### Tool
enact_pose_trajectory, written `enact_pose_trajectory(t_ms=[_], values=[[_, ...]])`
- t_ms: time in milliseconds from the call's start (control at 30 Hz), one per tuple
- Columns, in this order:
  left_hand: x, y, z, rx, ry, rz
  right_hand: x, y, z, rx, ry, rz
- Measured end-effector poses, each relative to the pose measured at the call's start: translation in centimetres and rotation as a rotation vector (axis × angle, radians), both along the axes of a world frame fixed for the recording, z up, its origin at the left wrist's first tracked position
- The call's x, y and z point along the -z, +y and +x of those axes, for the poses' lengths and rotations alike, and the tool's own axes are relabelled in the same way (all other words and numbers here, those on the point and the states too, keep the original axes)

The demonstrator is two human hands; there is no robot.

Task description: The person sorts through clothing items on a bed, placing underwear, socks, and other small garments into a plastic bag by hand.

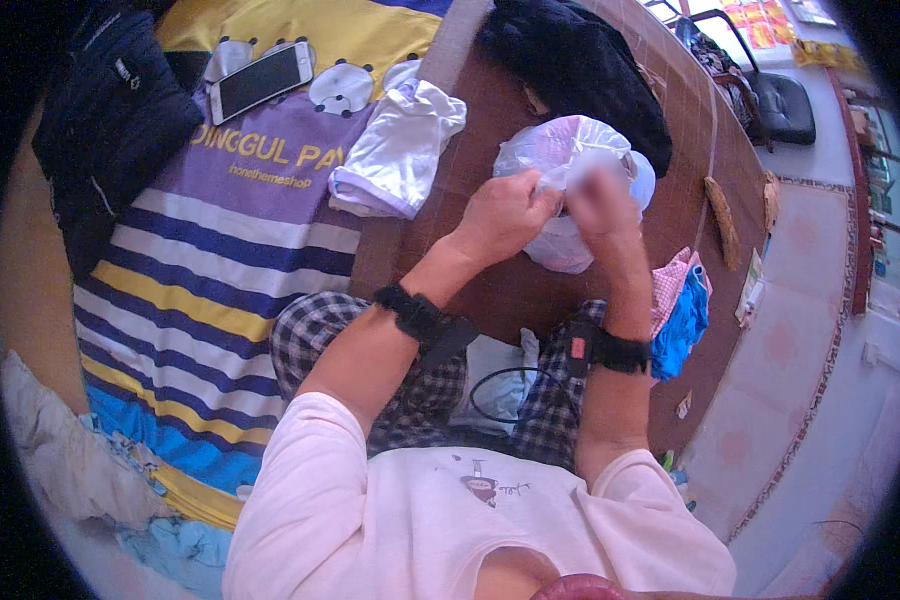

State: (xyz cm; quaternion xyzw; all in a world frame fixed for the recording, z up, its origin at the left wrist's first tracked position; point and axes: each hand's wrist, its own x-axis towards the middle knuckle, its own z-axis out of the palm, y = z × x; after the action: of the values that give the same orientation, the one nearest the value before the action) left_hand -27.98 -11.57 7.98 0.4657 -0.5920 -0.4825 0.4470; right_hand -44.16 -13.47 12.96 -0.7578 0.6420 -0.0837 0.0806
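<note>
A translucent white plastic bag (pixel 559 251) with pinkish contents sits on the brown mat in front of me. My left hand (pixel 506 210) pinches the gathered plastic near the bag's top. At the right side of the same gathered part, my right hand (pixel 607 202) has its fingers closed on the plastic; the fingertips are partly blurred. What exactly lies between the two hands cannot be made out. A folded white garment with lilac trim (pixel 401 154) lies left of the bag, apart from both hands.
A smartphone (pixel 261 82) rests on a striped panda-print blanket (pixel 262 161). Dark clothing (pixel 577 52) lies beyond the bag, and a black bag or jacket (pixel 120 127) at far left. Blue and pink checked cloths (pixel 679 322) lie right. A black office chair (pixel 784 105) stands farther off.
</note>
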Motion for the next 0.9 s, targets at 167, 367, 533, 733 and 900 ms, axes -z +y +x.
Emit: enact_pose_trajectory(t_ms=[167, 367, 533, 733, 900], values=[[1.0, 0.9, -0.7, 0.369, -0.369, -0.049, -6.1, 0.6, 4.9, 0.036, -0.439, 0.084], [3.4, 2.4, -1.6, 0.509, -0.399, -0.177, 0.5, -0.4, 14.1, -0.823, -0.166, 0.518], [3.9, 2.2, -1.5, 0.485, -0.352, -0.202, 4.0, -0.3, 17.3, -0.824, 0.163, 0.513], [4.2, 1.6, -1.2, 0.444, -0.311, -0.204, 1.3, -3.7, 15.3, -0.624, -0.386, 0.372], [2.2, 1.0, -1.1, 0.48, -0.475, -0.153, -4.0, -6.8, 10.3, -0.217, -0.824, 0.314]])
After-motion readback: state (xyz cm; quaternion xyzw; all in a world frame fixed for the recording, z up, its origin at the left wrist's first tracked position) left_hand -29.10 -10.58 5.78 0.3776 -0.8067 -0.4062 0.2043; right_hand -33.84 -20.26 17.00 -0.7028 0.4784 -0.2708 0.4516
